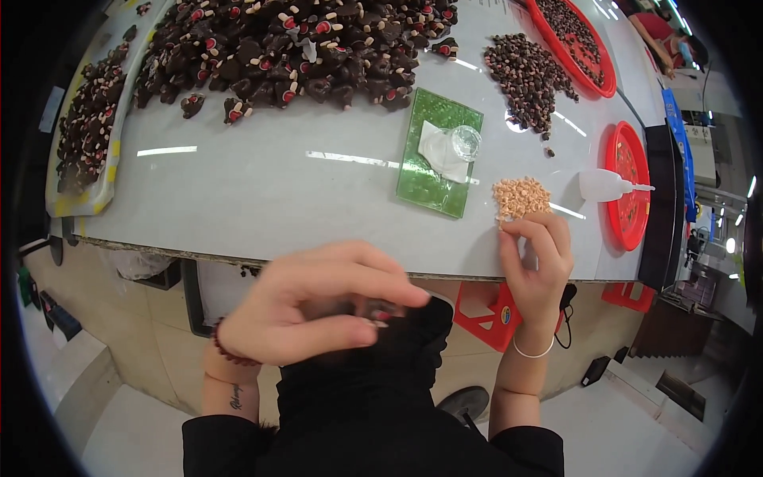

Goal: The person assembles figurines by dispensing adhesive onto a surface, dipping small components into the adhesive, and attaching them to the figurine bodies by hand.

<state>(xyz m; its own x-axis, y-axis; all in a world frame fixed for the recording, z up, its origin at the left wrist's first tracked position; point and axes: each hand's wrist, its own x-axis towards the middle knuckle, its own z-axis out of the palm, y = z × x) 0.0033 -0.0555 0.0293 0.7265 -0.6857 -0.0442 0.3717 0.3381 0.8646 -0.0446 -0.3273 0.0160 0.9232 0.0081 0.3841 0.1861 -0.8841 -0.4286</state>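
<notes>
Grey and wide, the counter (262, 191) fills the top of the head view, and a pale floor shows below its near edge.

At the far edge lies a big heap of dark brown toys (294, 48) with red and tan bits. More of them sit on a tray (87, 119) at the far left corner. A green mat (421, 179) lies in the middle with a clear cup (465, 143) and white paper on it. Right of it is a heap of small brown beads (528, 75). Two red trays (628, 187) sit by the right edge, and a small glue bottle (604, 184) lies on its side beside them, tip pointing right.

The left hand (318, 306) is low, in front of the near edge, not over the counter. Its fingers are curled shut on a dark toy (405, 326), which pokes out to the right of the grip.

The right hand (536, 266) is at the near edge, on the right. Its thumb and finger are pinched together, touching the small tan pile (520, 196). I cannot tell if a piece is in the pinch. The pile lies just past the right fingertips, so the right hand is much nearer to it. The toy lies to its left, well apart.
</notes>
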